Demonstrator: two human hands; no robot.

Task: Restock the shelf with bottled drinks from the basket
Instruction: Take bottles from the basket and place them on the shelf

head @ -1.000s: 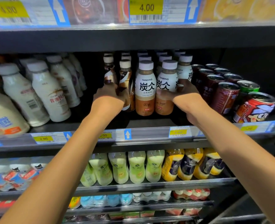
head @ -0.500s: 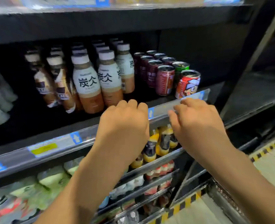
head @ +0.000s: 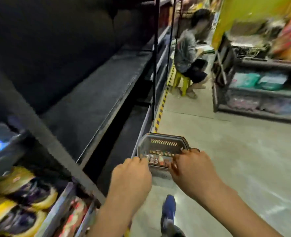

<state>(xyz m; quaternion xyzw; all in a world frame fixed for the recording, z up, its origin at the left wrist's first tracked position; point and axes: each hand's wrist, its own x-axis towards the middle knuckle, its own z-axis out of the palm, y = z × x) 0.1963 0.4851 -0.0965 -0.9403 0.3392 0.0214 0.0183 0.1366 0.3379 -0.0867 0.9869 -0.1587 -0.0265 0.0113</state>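
A dark plastic basket [head: 163, 144] sits on the floor beside the base of the dark shelf unit [head: 93, 93]. Several bottled drinks [head: 155, 159] show inside it, blurred. My left hand [head: 130, 177] hangs above the basket's near left side, fingers curled, holding nothing. My right hand [head: 192, 168] is above its near right side, fingertips over the rim, also without anything in it. Yellow-labelled bottles [head: 16, 194] lie on a lower shelf at the bottom left. The brown-capped drinks seen before are out of view.
My blue shoe [head: 168, 209] stands on the grey floor [head: 226, 151] below the basket. A person [head: 189, 52] sits on a yellow stool [head: 182, 81] farther down the aisle. A goods rack [head: 260, 93] lines the right side. Yellow-black tape [head: 161, 108] edges the shelf base.
My view has swung right and down from the stocked shelf to the floor. Both hands left the shelf bottles and dropped toward the basket.
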